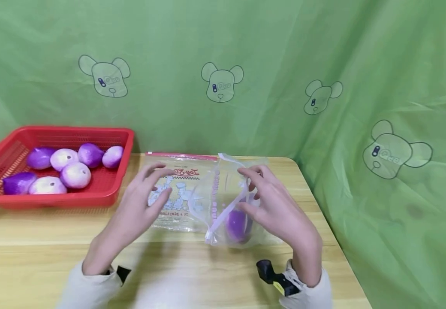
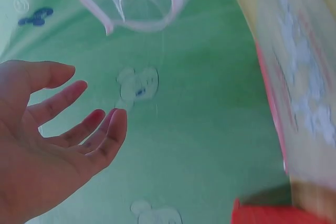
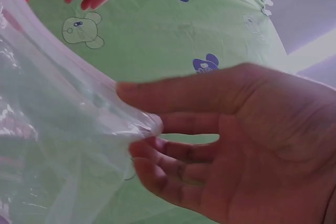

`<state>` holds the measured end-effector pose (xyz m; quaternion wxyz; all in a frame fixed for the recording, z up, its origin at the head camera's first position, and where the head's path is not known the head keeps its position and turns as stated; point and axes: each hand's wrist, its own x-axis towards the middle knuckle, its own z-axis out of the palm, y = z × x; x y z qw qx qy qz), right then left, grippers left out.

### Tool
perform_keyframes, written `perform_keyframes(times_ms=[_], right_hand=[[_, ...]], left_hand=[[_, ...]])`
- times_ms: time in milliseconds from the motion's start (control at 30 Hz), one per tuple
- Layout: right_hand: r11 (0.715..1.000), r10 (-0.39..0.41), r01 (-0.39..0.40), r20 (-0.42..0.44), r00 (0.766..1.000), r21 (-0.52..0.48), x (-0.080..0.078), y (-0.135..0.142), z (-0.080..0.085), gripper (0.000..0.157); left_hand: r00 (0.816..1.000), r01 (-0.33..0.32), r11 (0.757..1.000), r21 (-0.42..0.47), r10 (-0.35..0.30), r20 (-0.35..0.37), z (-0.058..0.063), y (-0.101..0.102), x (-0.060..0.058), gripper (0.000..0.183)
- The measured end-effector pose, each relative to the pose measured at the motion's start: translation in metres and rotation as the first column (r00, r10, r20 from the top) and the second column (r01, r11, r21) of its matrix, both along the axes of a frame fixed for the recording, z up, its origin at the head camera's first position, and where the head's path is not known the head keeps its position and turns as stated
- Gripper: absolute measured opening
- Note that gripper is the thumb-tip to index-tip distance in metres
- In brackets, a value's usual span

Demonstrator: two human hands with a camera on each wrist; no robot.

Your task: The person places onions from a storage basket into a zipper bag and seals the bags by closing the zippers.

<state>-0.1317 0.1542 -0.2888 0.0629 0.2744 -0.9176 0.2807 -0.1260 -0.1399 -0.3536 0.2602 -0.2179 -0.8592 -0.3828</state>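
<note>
In the head view, the left hand [image 1: 140, 201] is holding nothing; its fingers are bending loosely and standing apart above a flat printed bag [image 1: 182, 197] with a pink strip along its far edge. The right hand [image 1: 275, 208] is gripping the edge of a clear bag [image 1: 228, 201], which is lying partly over the right side of the printed one. A purple onion-like piece [image 1: 237, 225] is showing through the clear bag's lower part, near its pale zip strip. Both bags are resting on the wooden table [image 1: 34, 240]. Toward the left, a red basket [image 1: 53, 201] is holding seven purple and whitish pieces [image 1: 75, 175], and a green cloth [image 1: 246, 34] with mouse-like heads is hanging behind. In the left wrist view, the left hand is turning its palm into sight, fingers curving around nothing, while the clear bag's mouth is gaping at the top beside the other hand's fingers; the printed bag is appearing along the right, and the basket's red edge is peeking in below. In the right wrist view, the right hand's thumb and fingers are pinching the clear bag's edge, and the left hand's fingers are hanging near the top left, apart from the plastic.
</note>
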Motion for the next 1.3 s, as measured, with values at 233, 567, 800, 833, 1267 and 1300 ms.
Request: perform_keyframes(times_ms=[233, 567, 800, 833, 1267, 1300], right_hand=[[1.000, -0.015, 0.014, -0.058, 0.998, -0.017, -0.003, -0.008, -0.001, 0.050], [1.000, -0.004, 0.002, -0.089, 0.996, -0.018, -0.005, -0.014, -0.004, 0.040], [1.000, -0.005, 0.005, -0.083, 0.997, 0.002, -0.006, -0.016, -0.005, 0.040], [1.000, -0.006, 0.006, -0.082, 0.997, 0.006, -0.006, -0.016, -0.004, 0.040], [0.999, 0.046, -0.043, -0.130, 0.990, 0.025, -0.002, -0.030, -0.008, 0.040], [0.998, 0.049, -0.045, -0.130, 0.990, 0.033, -0.002, -0.032, -0.008, 0.040]], left_hand=[[0.994, -0.104, 0.994, -0.037, 0.105, 0.020, -0.013, -0.031, -0.001, 0.034], [0.982, -0.184, 0.978, -0.099, 0.186, 0.010, -0.031, -0.076, -0.005, 0.032], [0.969, -0.242, 0.962, -0.123, 0.246, 0.019, -0.033, -0.114, -0.010, 0.030], [0.967, -0.246, 0.961, -0.127, 0.252, 0.028, -0.034, -0.119, -0.011, 0.029], [0.941, -0.280, 0.921, -0.269, 0.319, 0.111, -0.044, -0.184, -0.040, 0.038], [0.938, -0.278, 0.916, -0.289, 0.324, 0.125, -0.045, -0.188, -0.043, 0.041]])
